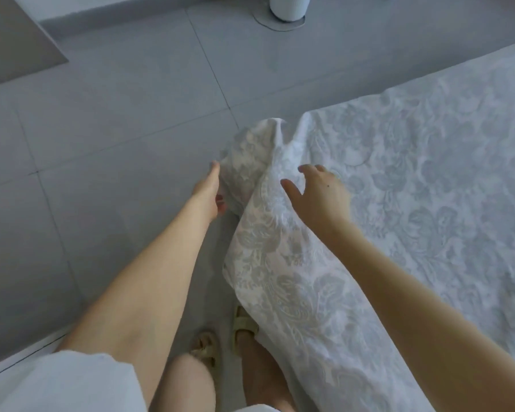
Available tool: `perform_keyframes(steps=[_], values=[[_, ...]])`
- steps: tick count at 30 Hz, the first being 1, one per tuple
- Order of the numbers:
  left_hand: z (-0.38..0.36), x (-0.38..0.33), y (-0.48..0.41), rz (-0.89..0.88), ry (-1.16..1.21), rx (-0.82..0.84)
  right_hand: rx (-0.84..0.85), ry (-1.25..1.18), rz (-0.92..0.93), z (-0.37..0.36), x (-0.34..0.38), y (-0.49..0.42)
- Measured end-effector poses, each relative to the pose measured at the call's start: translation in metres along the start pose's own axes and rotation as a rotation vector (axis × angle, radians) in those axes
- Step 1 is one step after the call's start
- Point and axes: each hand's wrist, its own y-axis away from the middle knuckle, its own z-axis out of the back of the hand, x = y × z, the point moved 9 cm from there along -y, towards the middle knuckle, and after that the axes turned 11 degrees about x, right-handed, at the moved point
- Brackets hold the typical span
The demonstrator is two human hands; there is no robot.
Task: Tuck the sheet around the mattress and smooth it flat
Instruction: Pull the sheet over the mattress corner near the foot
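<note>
**Loose corner in hand, not yet tucked**

Nearest my view, a white sleeve (57,382) fills the bottom left, with sandals (241,325) on the tiled floor (101,144) beside it. Moving right, the left hand (210,191) has thumb and fingers closed on the bunched corner of the patterned sheet (399,188), which hangs off the bed's corner. The rest lies over the mattress, hidden beneath. The right hand (321,197) sits over the sheet just beside that bunch, fingers spread apart, holding nothing.

My worry is that pulling the corner down with nothing pinning the top could drag the flat part askew and raise creases. The hanging edge by the sandals could also get stepped on.

One possible container, a white cylinder (287,7), stands on the floor at the top edge. I cannot see inside it.
</note>
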Motion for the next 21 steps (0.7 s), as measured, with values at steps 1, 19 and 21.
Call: perform_keyframes(steps=[1,19,21], values=[[-0.009,-0.009,-0.007,0.018,0.041,0.035,-0.008,0.017,0.002,0.004,0.006,-0.014],[-0.037,-0.188,0.113,-0.773,-0.369,0.171,-0.182,-0.280,-0.199,0.079,0.015,-0.023],[-0.037,-0.203,0.117,-0.800,-0.401,0.204,-0.144,-0.293,-0.199,0.073,0.018,-0.030]])
